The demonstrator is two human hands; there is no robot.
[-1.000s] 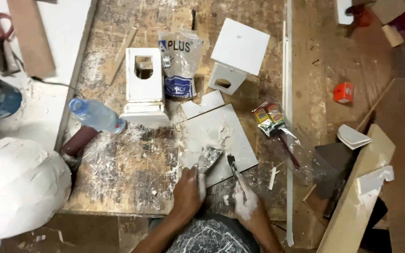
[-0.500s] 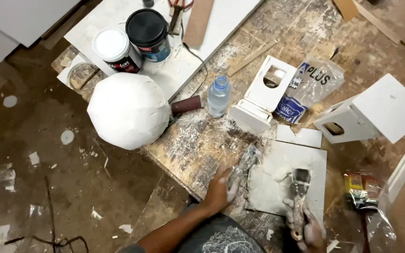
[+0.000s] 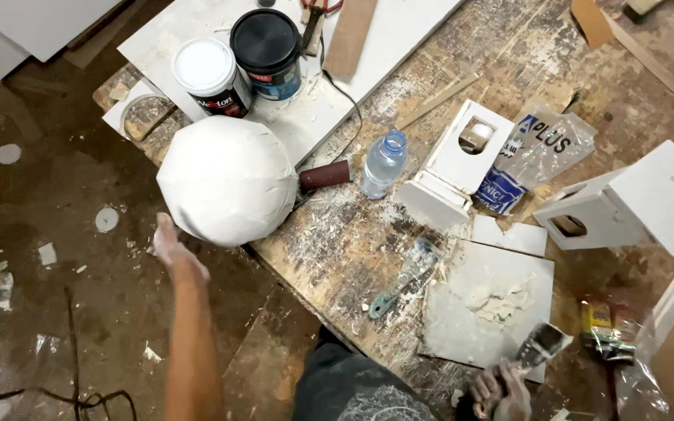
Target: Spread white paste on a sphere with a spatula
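My left hand [image 3: 172, 249] reaches out to the left, fingers apart, just beside the lower edge of a big white rounded bundle [image 3: 226, 178] at the bench's corner; it holds nothing. My right hand [image 3: 501, 392] is low at the bottom, shut on the handle of a putty knife [image 3: 541, 344] whose blade rests over the lower right corner of a white board [image 3: 493, 312] smeared with filler. A second putty knife [image 3: 406, 277] with a teal handle lies loose on the bench left of that board.
Two white wooden birdhouse boxes [image 3: 455, 160] [image 3: 641, 204] sit on the rough bench, with a clear plastic bag [image 3: 540, 152] and a water bottle [image 3: 384, 164] between. Two paint cans [image 3: 211, 76] [image 3: 268, 51] stand on a white panel [image 3: 384, 31] behind. Dusty floor lies left.
My left hand has let go of the teal-handled putty knife, which now lies on the bench, and has swung left toward the white bundle. The view has panned left.
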